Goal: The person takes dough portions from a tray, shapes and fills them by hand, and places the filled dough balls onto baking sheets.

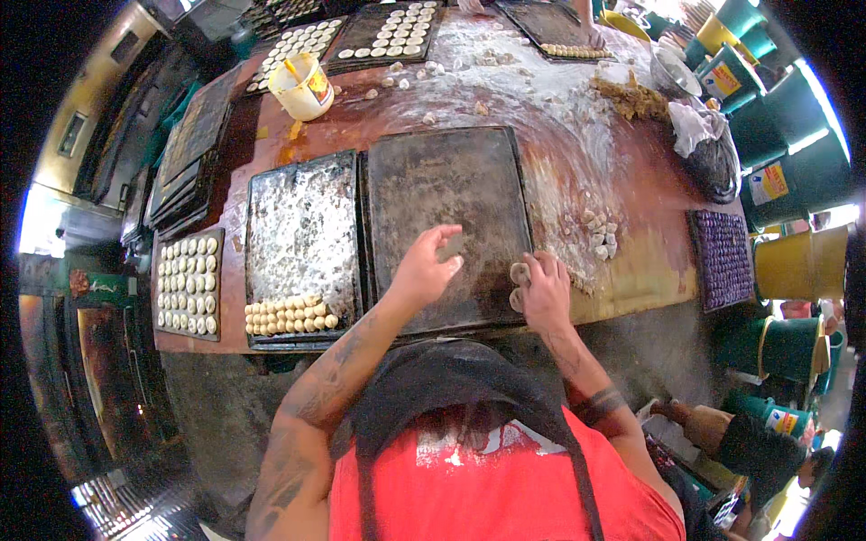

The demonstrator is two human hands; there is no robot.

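Note:
A dark, worn baking tray [442, 185] lies flat in front of me with no dough on it. Over its lower middle hovers my left hand [424, 270], thumb and forefinger apart and nothing between them. My right hand [547, 293] is at the tray's lower right corner, its fingers curled on small pale dough pieces [519, 274]; the fingers partly cover them. To the left is a flour-dusted tray [302, 216] with rows of round dough balls [287, 316] along its near edge. A little pile of floury dough pieces [601, 236] rests on the table beyond my right hand.
A tray of flattened rounds [188, 284] sits at the table's left edge, near stacked dark trays [185, 162]. Farther back stands a white bucket [303, 88]. A purple tray [722, 259] lies at the right edge, with green tubs [794, 185] and a yellow tub [803, 263] beyond.

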